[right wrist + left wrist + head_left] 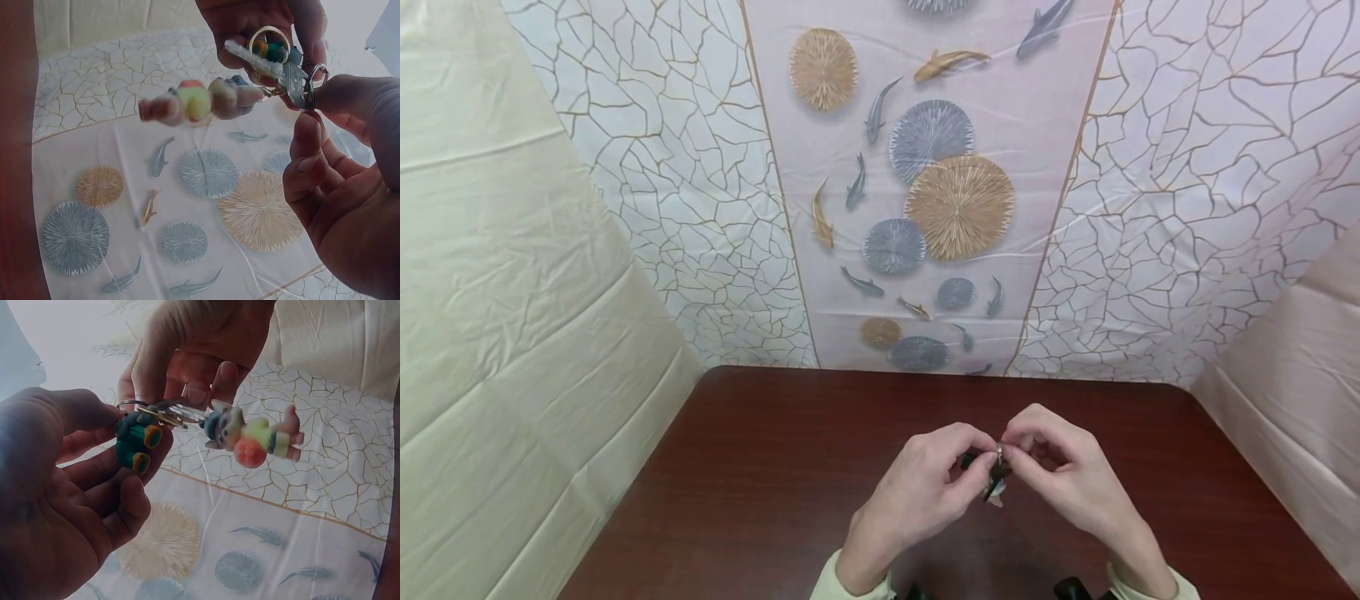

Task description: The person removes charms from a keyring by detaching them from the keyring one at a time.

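Above the table, my left hand and right hand meet fingertip to fingertip at a small key ring. Each hand pinches the bunch at this ring between thumb and finger; the fingertips partly cover it. Metal keys hang from it, along with a larger gold-coloured ring. A dark green charm with yellow-orange feet sits by the left fingers. A little figurine charm in pale yellow-green, with an orange-red ball, dangles free and looks blurred in the right wrist view.
Below the hands lies a dark reddish-brown table. A patterned cloth with fish and round shapes hangs behind it. Cream cloth hangs on the left, and more cloth on the right. Dark objects show at the bottom edge.
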### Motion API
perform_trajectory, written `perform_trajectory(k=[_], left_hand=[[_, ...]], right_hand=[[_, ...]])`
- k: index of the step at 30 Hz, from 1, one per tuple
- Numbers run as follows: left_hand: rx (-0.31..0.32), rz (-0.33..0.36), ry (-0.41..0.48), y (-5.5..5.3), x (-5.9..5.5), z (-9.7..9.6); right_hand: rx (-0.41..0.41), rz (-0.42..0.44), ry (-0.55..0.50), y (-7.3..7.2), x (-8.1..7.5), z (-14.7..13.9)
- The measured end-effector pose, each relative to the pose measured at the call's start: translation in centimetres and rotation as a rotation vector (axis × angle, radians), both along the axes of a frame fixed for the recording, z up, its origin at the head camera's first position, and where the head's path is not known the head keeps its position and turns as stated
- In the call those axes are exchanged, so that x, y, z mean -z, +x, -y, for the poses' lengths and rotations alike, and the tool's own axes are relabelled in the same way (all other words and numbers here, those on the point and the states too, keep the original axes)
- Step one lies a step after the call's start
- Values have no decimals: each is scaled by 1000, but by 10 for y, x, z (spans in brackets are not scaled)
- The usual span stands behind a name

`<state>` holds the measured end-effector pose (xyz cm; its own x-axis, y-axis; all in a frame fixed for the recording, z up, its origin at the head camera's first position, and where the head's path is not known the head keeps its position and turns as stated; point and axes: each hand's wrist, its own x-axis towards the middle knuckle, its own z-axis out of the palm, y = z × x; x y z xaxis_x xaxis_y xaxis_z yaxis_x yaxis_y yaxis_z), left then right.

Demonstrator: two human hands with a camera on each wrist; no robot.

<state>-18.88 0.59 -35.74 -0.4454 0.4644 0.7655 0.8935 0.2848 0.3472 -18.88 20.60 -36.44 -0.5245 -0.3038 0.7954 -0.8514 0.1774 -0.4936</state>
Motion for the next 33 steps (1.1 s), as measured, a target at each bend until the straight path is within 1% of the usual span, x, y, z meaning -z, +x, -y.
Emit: perform_trajectory(k=[3, 7, 11, 15, 17, 24, 33], left_hand=[[-4, -48, -5, 0, 0, 0], [-16, -73, -7, 0, -1, 0], [-27, -81, -10, 0, 0, 1], [-8, -68, -11, 0, 0, 1], [1, -60, -8, 0, -1, 1], [28, -10, -1, -1, -1, 0], [34, 18, -5, -1, -1, 2]], right_hand=[[-11, 7, 5, 1, 0, 0], [14, 9, 32, 1, 0, -1], [49, 32, 59, 3, 1, -3], [61, 78, 72, 6, 1, -5], [48, 88, 67, 7, 1, -5], [-71, 67, 15, 4, 2, -5], [-124, 55, 22, 3, 1, -4]])
